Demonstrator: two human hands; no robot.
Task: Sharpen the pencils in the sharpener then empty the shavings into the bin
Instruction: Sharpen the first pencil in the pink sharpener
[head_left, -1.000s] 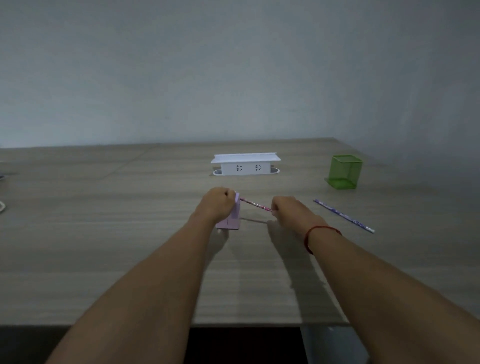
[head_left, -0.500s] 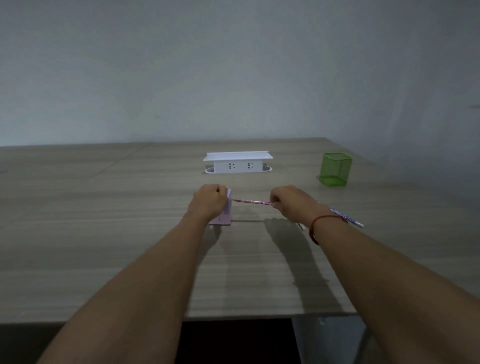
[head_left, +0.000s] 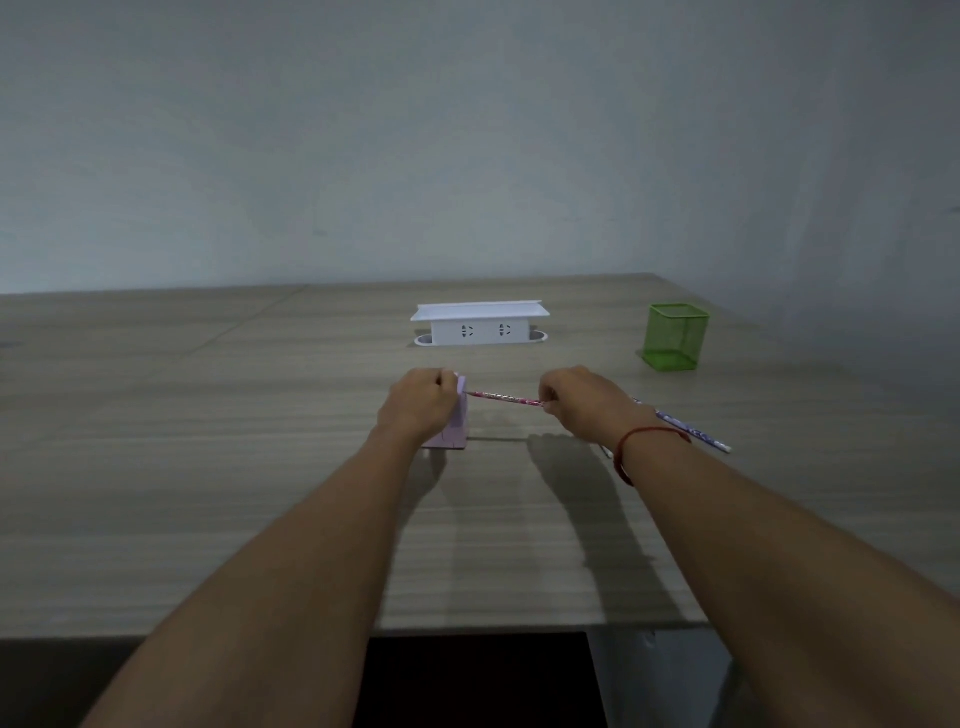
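Observation:
A pale pink box sharpener stands on the wooden table, and my left hand grips its top and left side. A pink patterned pencil runs level from the sharpener's right face to my right hand, which pinches its far end. Its tip is hidden inside the sharpener. A second pencil, blue patterned, lies on the table behind my right wrist, partly covered by it.
A green mesh holder stands at the back right. A white socket box sits at the middle back. The table's front edge runs below my forearms, and its right edge lies just past the green holder.
The pencil has gone from slanting to nearly level, and my right hand has drawn further right of the sharpener. The camera has shifted, so the blue pencil now lies behind my wrist.

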